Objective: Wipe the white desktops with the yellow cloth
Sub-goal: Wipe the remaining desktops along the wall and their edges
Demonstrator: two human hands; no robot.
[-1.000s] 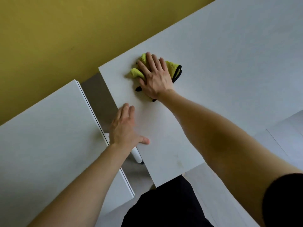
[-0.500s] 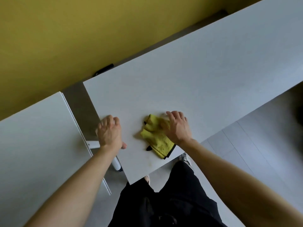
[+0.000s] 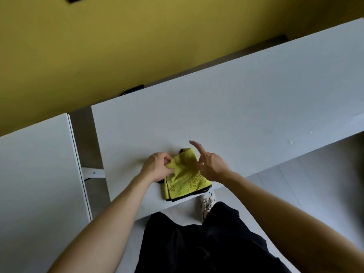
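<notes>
The yellow cloth (image 3: 183,180) with a black hem lies on the near edge of the right white desktop (image 3: 236,119), its lower corner close to the rim. My left hand (image 3: 157,168) pinches the cloth's left fold between thumb and fingers. My right hand (image 3: 208,164) hovers over the cloth's right side with its fingers spread and the index finger lifted; whether the palm touches the fabric is hidden. A second white desktop (image 3: 37,174) stands to the left, across a narrow gap.
A yellow wall (image 3: 137,40) runs behind both desks. A white metal bracket (image 3: 92,173) shows in the gap between them. My black trousers and a white shoe (image 3: 206,201) are below the desk edge, over a pale tiled floor (image 3: 295,184).
The right hand dragged the cloth from the far left corner to the near edge, then lifted off it. The left hand left the desk's side edge and took hold of the cloth.
</notes>
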